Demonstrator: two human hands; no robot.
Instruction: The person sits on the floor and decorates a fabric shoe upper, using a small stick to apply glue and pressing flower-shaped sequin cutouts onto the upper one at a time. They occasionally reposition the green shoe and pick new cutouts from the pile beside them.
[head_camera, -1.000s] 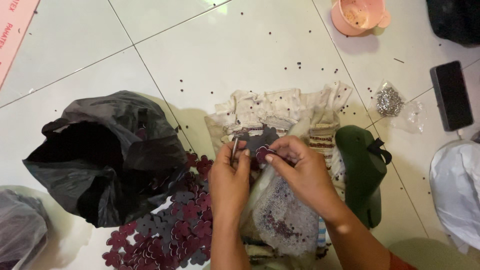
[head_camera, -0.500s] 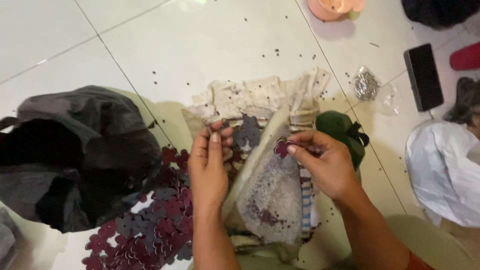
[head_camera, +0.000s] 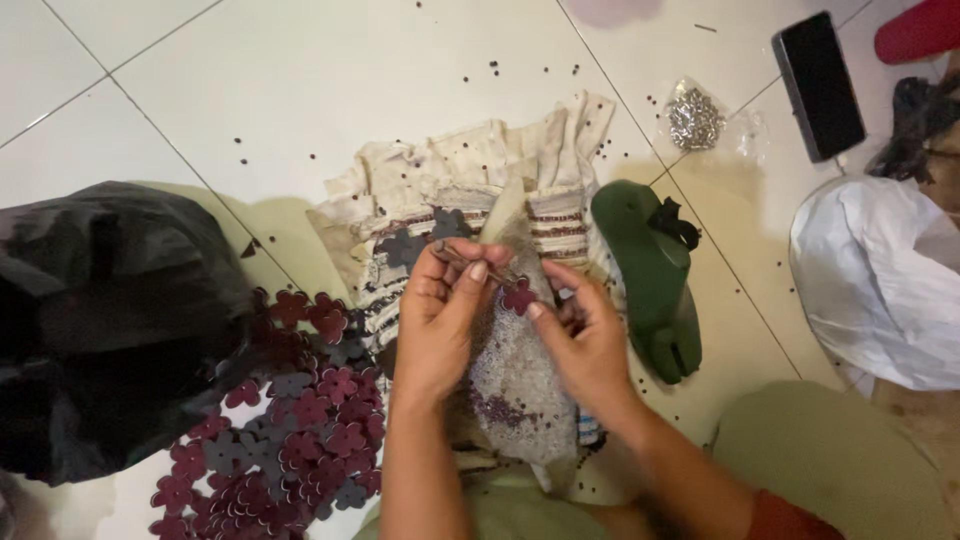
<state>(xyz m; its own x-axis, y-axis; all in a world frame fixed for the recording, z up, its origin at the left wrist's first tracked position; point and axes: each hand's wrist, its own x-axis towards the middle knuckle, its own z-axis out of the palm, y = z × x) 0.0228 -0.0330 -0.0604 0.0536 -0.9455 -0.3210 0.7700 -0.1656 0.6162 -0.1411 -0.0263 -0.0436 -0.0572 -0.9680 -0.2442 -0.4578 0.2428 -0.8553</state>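
Both hands meet over the lap, above a clear bag of small beads (head_camera: 515, 385). Left hand (head_camera: 440, 320) is pinched narrow on a thin dark tool or needle (head_camera: 470, 262) (too small to tell which). Right hand (head_camera: 585, 340) pinches a small maroon flower-shaped piece (head_camera: 519, 296) between thumb and forefinger, held just beside the tool tip. Step in hand looks like joining tool and flower piece; the next move would call for fine alignment of tip to piece, both grips steady. Under the hands lies a cream cloth with striped trim (head_camera: 470, 165). To the left sits a pile of maroon and grey flower cutouts (head_camera: 290, 420), touching a black plastic bag (head_camera: 110, 320). To the right: green sandal (head_camera: 650, 265), small clear packet of silvery bits (head_camera: 695, 118), black rectangular phone-like slab (head_camera: 818, 85), white plastic bag (head_camera: 880, 280). Loose dark beads (head_camera: 490, 70) are scattered across the white tile floor (head_camera: 300, 80).
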